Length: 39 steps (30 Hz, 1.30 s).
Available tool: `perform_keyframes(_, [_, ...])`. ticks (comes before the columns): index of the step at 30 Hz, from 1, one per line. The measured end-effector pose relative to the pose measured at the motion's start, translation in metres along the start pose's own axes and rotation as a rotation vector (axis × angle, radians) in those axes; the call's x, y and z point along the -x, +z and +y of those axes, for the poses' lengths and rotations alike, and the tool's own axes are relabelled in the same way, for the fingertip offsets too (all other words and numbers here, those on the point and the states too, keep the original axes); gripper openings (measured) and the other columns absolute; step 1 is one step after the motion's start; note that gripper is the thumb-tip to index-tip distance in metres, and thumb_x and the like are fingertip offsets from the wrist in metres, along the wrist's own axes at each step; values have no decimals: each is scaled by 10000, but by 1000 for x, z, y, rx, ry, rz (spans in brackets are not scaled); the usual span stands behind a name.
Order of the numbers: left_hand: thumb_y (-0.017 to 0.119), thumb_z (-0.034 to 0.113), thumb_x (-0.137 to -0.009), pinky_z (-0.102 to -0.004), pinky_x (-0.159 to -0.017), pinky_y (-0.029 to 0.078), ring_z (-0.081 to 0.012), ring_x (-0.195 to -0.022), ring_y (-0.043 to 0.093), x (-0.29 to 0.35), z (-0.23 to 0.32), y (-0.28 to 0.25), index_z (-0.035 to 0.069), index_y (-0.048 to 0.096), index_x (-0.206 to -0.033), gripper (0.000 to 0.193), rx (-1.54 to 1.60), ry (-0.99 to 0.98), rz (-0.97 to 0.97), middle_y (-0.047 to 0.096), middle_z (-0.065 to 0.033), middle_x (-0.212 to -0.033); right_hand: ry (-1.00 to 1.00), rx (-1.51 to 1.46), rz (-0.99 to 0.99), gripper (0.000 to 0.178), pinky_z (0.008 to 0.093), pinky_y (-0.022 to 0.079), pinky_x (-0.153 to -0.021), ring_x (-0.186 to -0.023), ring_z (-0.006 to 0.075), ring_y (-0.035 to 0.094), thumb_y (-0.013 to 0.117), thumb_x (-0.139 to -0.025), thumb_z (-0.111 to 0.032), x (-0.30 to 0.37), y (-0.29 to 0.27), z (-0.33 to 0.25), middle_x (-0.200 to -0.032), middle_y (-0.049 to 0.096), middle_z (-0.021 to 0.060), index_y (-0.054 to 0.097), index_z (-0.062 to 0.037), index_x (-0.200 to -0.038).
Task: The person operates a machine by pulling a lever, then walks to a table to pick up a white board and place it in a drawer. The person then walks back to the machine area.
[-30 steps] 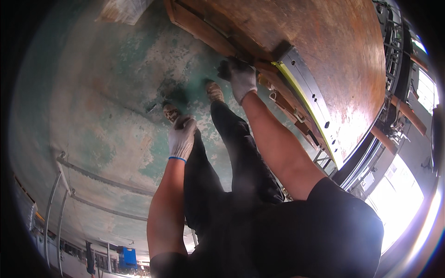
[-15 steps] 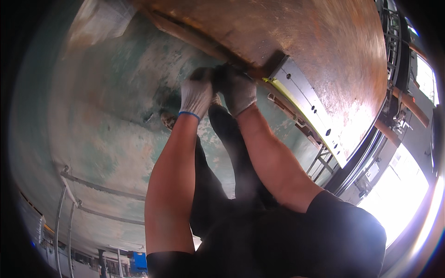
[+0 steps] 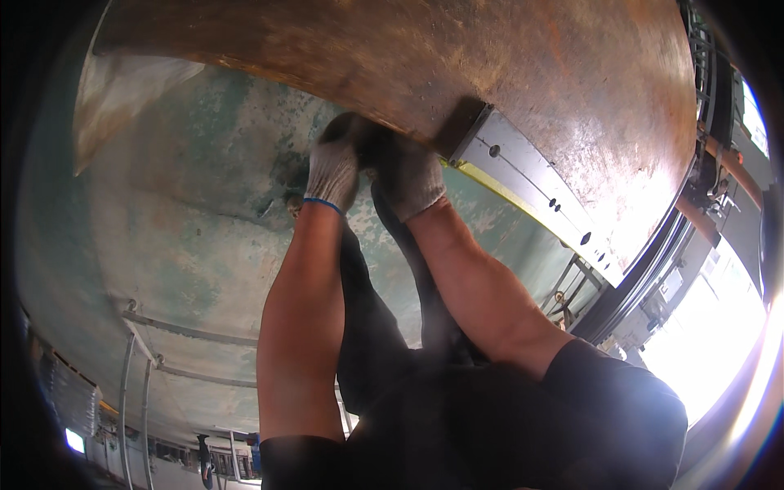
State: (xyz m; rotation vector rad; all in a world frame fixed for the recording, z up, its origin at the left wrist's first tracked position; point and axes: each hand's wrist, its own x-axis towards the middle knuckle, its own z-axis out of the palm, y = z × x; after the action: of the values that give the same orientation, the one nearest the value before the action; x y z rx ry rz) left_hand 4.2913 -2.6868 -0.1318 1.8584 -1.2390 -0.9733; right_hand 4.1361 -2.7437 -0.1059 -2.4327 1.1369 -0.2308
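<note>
My left hand [image 3: 333, 163], in a white knit glove with dark fingers and a blue cuff edge, is at the near edge of a large brown, worn tabletop [image 3: 367, 49]. Close beside it, touching or almost so, is my right hand [image 3: 412, 175] in a matching glove. The fingers of both are dark and blurred, so their grip cannot be made out. Right of my right hand, a long grey metal plate [image 3: 523, 163] with several dark holes lies along the table edge. A yellow-green strip [image 3: 498, 192] runs along its near side.
Below the table is a worn green floor [image 3: 204, 245]. A metal tube frame [image 3: 196, 332] stands at the lower left. Dark rails [image 3: 633, 298] and brown pipes [image 3: 698, 220] run along the right, beside a bright opening [image 3: 702, 327].
The view has shifted, showing more of the tabletop at the upper left. Both hands remain together at the table edge, slightly further left in the picture. The metal plate still lies there.
</note>
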Motion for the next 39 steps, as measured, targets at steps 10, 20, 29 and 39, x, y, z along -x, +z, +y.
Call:
perform_keyframes(10, [551,104,-1065,-397,-909,628,-328,-1083,766,0,48,-6,-31,650,-1349,329,837,-732,-38,759,-185,-1255,-34,-9,-60,389,476,543,-1080,-1254,389,680,721,-837,-126,12,-3,16,-1273,744,187,774,-107,-1221])
perform_keyframes(20, [606,131,-1010,-473,-1050,540,-407,-1162,716,-13,-6,30,20,724,-1260,297,57,-13,104,755,-193,-1240,88,136,-193,402,493,507,-1128,-1308,401,652,719,-871,-213,12,1,8,-1336,728,188,781,-136,-1261])
perform_keyframes(29, [658,151,-967,-460,-1036,551,-385,-1179,707,-26,-19,54,37,735,-1270,332,-11,130,176,757,-193,-1250,320,425,-249,326,484,575,-1026,-1193,387,718,560,-1031,-95,57,63,64,-1279,746,209,756,-28,-1283])
perform_keyframes(39, [597,280,-1071,-438,-870,581,-376,-1007,739,-49,-9,39,44,753,-1165,298,174,-68,249,763,-183,-1054,232,265,-37,261,457,602,-860,-1021,375,755,526,-1079,-114,-4,25,18,-1191,760,232,733,-11,-1200])
